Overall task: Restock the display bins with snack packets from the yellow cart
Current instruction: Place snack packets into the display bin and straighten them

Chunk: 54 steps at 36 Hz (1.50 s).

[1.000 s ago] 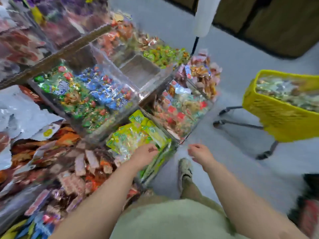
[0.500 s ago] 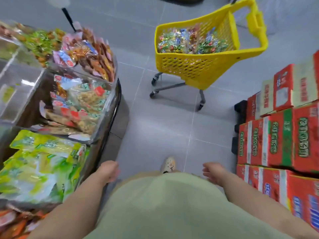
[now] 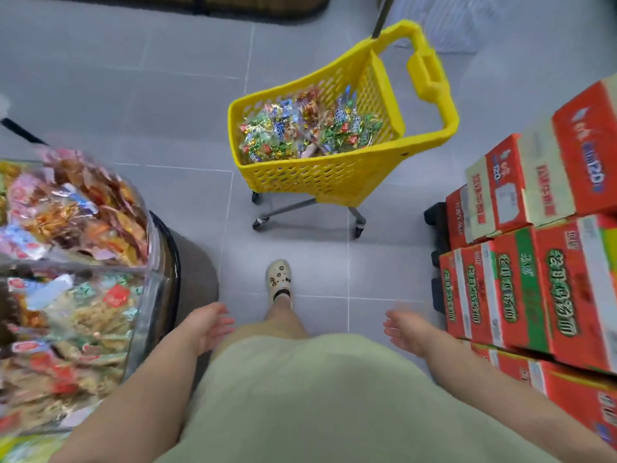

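The yellow cart (image 3: 317, 178) stands on the grey floor ahead of me, slightly right of centre, its handle at the far right. Many small colourful snack packets (image 3: 300, 128) fill its basket. Clear display bins (image 3: 147, 295) full of snack packets line the left edge of the view. My left hand (image 3: 207, 329) hangs in front of my body with relaxed fingers and holds nothing. My right hand (image 3: 407, 332) is likewise relaxed and holds nothing. Both hands are well short of the cart.
Stacked red and green cartons (image 3: 534, 262) stand along the right side, close to my right arm. My foot in a pale clog (image 3: 278, 279) steps on the tiled floor between the bins and the cartons. A dark stand base (image 3: 173, 262) rims the bins.
My view has swung right from the bins toward the cart. My left hand left the green packets in the bin. The cart now looks nearer and more central.
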Motion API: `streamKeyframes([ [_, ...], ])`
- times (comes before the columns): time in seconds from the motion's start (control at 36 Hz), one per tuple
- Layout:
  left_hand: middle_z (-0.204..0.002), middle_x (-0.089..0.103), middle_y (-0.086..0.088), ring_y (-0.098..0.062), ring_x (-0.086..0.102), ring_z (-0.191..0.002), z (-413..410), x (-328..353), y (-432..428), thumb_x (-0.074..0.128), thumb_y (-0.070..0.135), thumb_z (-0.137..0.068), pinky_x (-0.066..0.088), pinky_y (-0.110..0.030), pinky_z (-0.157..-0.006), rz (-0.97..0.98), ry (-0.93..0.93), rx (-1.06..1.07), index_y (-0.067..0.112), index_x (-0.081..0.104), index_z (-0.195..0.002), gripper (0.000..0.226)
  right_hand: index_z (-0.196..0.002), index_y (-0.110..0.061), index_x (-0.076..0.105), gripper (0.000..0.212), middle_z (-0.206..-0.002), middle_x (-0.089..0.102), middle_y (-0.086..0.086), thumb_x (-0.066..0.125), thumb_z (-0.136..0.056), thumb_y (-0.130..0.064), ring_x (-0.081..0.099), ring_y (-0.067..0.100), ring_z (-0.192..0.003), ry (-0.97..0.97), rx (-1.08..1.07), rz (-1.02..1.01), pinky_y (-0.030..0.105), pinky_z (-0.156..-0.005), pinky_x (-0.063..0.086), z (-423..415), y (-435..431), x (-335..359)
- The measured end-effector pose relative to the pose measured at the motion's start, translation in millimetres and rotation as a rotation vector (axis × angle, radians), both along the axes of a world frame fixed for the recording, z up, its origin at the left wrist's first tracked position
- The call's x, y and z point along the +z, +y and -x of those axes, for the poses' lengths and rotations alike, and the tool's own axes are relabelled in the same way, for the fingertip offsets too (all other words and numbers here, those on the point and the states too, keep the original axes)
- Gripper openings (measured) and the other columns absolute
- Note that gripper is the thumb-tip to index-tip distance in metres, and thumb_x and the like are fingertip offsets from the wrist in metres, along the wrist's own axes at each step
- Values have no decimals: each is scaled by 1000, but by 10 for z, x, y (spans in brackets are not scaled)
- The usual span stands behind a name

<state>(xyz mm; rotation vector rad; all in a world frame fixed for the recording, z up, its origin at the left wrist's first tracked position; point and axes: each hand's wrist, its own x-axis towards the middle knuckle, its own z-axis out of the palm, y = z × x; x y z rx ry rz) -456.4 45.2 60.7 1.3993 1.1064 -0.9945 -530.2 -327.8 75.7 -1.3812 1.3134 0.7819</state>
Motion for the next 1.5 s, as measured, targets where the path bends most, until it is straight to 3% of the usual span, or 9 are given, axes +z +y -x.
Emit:
streamKeyframes([
  [0.17,-84,57,-9,-21,54,-72,-1284,119,-14,43,17,-99,44,-34,-83,-80,-75,-136,7,53,-112,18,-90,-13,54,8,-82,59,5,52,-95,-19,56,18,-73,19,-53,17,30,-72,43,-692,16,-83],
  [0.47,-83,61,-7,-21,57,-68,-3085,157,-123,50,21,-95,42,-29,-63,-151,-239,-322,11,54,-108,17,-89,-20,52,6,-87,59,1,51,-94,-21,58,18,-87,-186,-94,61,25,-66,44,-2501,-188,271],
  [0.58,-85,61,-7,-21,59,-70,-3248,14,-312,49,23,-96,45,-29,-60,-126,-176,-307,11,55,-108,18,-80,-20,53,14,-78,56,0,49,-94,-18,55,12,-72,-242,-43,87,23,-64,42,-3163,-253,295],
  [0.86,-75,49,-10,-21,44,-59,-3807,-291,-659,49,13,-92,32,-25,-57,-257,-204,-188,15,47,-70,22,-69,-15,52,23,-63,47,4,50,-91,-10,44,16,-58,-318,501,77,25,-53,39,-4577,-231,115],
  [0.92,-75,50,-12,-24,48,-67,-3956,-294,-680,53,17,-87,37,-30,-64,-311,-238,-214,15,50,-67,20,-70,-18,56,20,-66,53,5,53,-89,-12,50,20,-65,-322,600,96,31,-63,42,-4803,-176,73],
  [1.03,-94,57,-18,-35,59,-100,-4165,-346,-653,62,24,-82,48,-42,-87,-393,-203,-225,8,59,-100,25,-108,-10,62,22,-106,61,3,61,-88,-18,57,20,-101,-293,821,25,26,-79,42,-5085,55,-110],
  [1.19,-140,46,-19,-35,47,-126,-4420,-499,-643,55,28,-92,39,-39,-104,-386,-103,-301,10,30,-146,62,-130,-17,49,58,-106,51,-1,74,-79,-28,53,18,-95,-263,1040,-98,26,-79,41,-5195,496,-456],
  [1.31,-145,41,-20,-37,43,-129,-4547,-677,-710,44,39,-99,37,-45,-107,-321,-89,-330,6,27,-146,60,-129,-23,50,58,-120,53,2,75,-78,-31,51,15,-95,-243,1097,-79,25,-80,41,-5187,670,-688],
  [1.5,-139,45,-25,-41,45,-125,-4590,-932,-660,37,21,-102,39,-43,-104,-366,-22,-481,0,37,-137,41,-125,-23,57,50,-121,59,3,74,-79,-30,56,17,-103,-281,1080,-120,29,-94,44,-5103,843,-867],
])
